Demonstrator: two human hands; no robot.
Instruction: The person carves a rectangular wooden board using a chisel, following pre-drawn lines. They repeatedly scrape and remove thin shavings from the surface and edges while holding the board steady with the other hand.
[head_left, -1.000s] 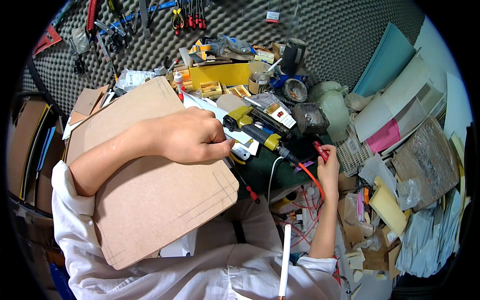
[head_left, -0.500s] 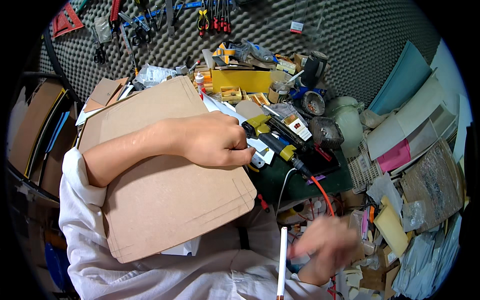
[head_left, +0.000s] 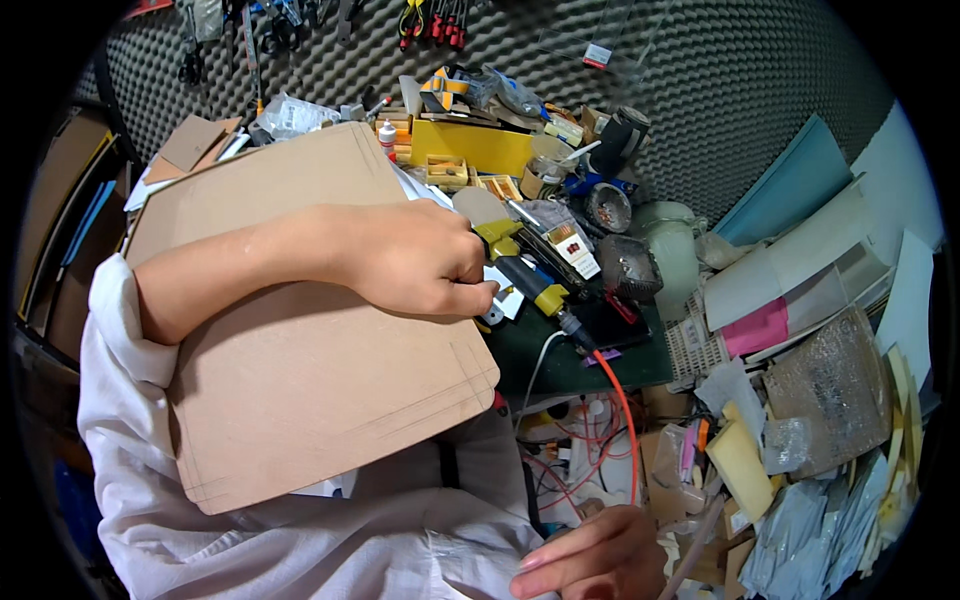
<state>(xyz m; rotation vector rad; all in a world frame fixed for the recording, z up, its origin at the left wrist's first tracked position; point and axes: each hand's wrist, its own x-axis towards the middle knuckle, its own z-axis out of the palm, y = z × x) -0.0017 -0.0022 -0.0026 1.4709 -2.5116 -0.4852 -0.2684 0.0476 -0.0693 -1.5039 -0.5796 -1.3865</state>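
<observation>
Left hand (head_left: 420,262) grips a yellow-black tool (head_left: 520,268), its tip hidden; right hand (head_left: 590,560), cut off low, grip unclear; cluttered tabletop (head_left: 560,360), foam wall (head_left: 700,90).

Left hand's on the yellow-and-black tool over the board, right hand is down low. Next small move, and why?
Probably raise the right hand to steady the brown board. The left hand grips the yellow-and-black tool at the board's right edge, and the board overhangs the lap with only the forearm on it.

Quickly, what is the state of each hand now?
Left hand: closed, resting on the brown board; what it grips cannot be told.
Right hand: low at the frame edge, state cannot be told.
</observation>
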